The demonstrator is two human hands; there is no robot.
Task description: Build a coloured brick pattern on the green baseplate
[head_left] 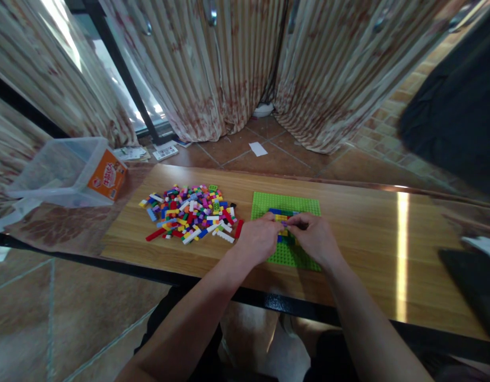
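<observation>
My left hand (pixel 260 237) and my right hand (pixel 315 237) meet over a green studded baseplate (pixel 287 199). Both have their fingers closed in a pinch, with the fingertips on a small purple brick (pixel 285 223) between them. Beneath and around the fingers, blue bricks (pixel 275 211), yellow bricks (pixel 280 217) and some green and red ones sit on the plate as a low build. My hands cover much of this build, so its full shape is hidden.
A loose pile of mixed toy bricks (pixel 191 209) lies on the wooden table (pixel 360 239), left of the plate. Beyond the table's left end stands a clear plastic bin (pixel 66 175) with an orange label. A dark flat object (pixel 467 286) lies at the right end.
</observation>
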